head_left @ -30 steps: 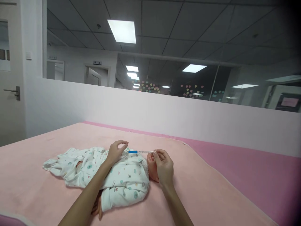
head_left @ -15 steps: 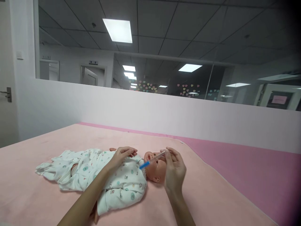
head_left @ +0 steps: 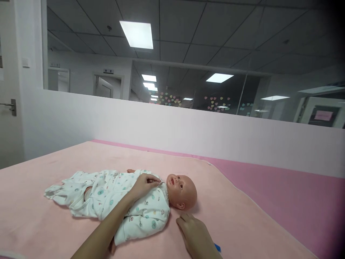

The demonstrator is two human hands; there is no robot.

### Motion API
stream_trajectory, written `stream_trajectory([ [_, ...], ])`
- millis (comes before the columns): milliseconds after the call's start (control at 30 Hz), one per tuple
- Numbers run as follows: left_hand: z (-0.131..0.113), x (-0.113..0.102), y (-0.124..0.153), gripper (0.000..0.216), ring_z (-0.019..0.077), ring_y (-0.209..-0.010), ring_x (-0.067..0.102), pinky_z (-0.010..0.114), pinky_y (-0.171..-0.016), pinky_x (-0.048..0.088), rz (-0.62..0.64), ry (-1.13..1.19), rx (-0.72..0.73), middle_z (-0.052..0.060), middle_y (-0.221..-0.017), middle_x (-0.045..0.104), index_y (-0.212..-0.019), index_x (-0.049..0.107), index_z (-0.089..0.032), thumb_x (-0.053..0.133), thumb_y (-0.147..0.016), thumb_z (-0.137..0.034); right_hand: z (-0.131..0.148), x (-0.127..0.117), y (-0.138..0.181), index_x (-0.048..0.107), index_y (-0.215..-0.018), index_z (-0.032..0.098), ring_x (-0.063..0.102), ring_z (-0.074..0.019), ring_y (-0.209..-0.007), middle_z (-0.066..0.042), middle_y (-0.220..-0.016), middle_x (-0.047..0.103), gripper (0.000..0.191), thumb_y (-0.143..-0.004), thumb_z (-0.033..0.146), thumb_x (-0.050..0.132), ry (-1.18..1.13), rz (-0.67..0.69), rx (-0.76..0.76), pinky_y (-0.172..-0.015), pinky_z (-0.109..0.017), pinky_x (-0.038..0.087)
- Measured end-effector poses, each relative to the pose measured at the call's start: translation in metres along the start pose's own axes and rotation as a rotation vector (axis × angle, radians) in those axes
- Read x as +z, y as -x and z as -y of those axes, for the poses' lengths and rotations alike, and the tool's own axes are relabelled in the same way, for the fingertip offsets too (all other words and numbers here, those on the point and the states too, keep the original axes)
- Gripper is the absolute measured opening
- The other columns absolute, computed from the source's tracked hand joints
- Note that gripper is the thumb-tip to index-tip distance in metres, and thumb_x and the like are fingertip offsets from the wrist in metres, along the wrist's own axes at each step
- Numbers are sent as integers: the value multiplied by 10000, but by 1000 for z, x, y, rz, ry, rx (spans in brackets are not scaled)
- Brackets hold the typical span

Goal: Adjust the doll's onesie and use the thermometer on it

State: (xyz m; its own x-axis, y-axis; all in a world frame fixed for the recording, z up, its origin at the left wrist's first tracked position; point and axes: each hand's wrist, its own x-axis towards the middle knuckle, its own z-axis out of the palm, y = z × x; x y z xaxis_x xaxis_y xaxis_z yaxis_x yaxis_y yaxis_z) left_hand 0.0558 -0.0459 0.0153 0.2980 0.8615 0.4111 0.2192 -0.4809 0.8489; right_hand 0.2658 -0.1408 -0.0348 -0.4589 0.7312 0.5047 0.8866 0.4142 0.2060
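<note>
A pink blanket (head_left: 67,230) covers the bed (head_left: 296,201) in front of a low white wall (head_left: 188,133). A baby doll (head_left: 129,201) in a white printed sleepsuit lies face up on the blanket, head toward the right. The left hand (head_left: 144,184) rests flat and relaxed on the doll's chest, grasping nothing. The right hand (head_left: 195,235) lies on the blanket just below the doll's head; a small blue tip (head_left: 217,247) shows at its edge, and its grip cannot be determined.
</note>
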Motion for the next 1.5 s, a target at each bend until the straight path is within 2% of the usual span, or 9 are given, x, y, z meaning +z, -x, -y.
stream_trajectory([
  [200,0,-1,1,209,209,-822,606,295,-734,457,8,181,-30,74,-849,683,-826,691,-148,599,-686,-272,17,-12,-67,539,-658,198,481,-120,-530,-10,-637,577,258,-758,53,350,-111,-105,38,-537,-241,324],
  [267,-1,-2,1,211,210,-818,610,301,-742,464,-7,240,-51,82,-833,684,-825,689,-137,615,-669,-257,27,-8,-92,540,-684,189,497,-146,-574,-30,-639,584,241,-739,33,364,-82,-168,34,-627,-284,344],
  [367,1,-2,0,223,214,-794,616,308,-736,470,-54,295,-92,89,-772,686,-823,688,-115,635,-643,-234,37,2,-110,550,-721,151,516,-175,-626,-79,-677,597,215,-694,10,391,-42,-156,68,-599,-286,327],
  [600,10,-3,-3,268,194,-748,611,290,-698,464,-88,326,-52,78,-734,677,-892,671,-105,624,-668,-244,41,6,-97,538,-798,160,504,-154,-716,-43,-748,575,218,-662,37,420,-291,-248,117,-626,-249,341],
  [733,6,-5,-2,250,198,-811,608,296,-750,464,-50,338,-38,80,-802,680,-875,676,-119,637,-659,-240,41,6,-94,563,-885,179,518,-151,-779,-36,-818,589,278,-719,39,389,-426,-329,95,-677,-254,373],
  [900,-6,-8,4,222,205,-856,603,306,-797,460,57,270,-23,77,-865,678,-849,684,-134,630,-672,-255,39,15,-93,599,-842,193,539,-148,-735,-32,-768,616,274,-813,91,347,-498,-478,126,-676,-280,409],
  [1167,-6,-11,5,252,223,-887,597,332,-822,452,80,218,-39,94,-888,675,-875,682,-122,623,-686,-277,43,26,-90,592,-802,190,548,-136,-731,-28,-768,617,252,-841,130,351,-586,-526,116,-699,-279,432],
  [1400,-1,-18,6,395,247,-978,569,358,-867,446,287,311,-42,104,-984,654,-965,647,-127,709,-594,-249,45,29,-90,563,-835,189,543,-135,-750,-35,-782,592,230,-859,163,336,-590,-584,157,-696,-271,448],
  [1500,3,-19,5,375,235,-977,571,344,-869,444,248,237,-23,104,-1013,644,-986,635,-135,681,-632,-250,46,30,-91,555,-869,198,540,-143,-798,-43,-831,587,223,-860,165,335,-600,-586,168,-725,-282,451],
])
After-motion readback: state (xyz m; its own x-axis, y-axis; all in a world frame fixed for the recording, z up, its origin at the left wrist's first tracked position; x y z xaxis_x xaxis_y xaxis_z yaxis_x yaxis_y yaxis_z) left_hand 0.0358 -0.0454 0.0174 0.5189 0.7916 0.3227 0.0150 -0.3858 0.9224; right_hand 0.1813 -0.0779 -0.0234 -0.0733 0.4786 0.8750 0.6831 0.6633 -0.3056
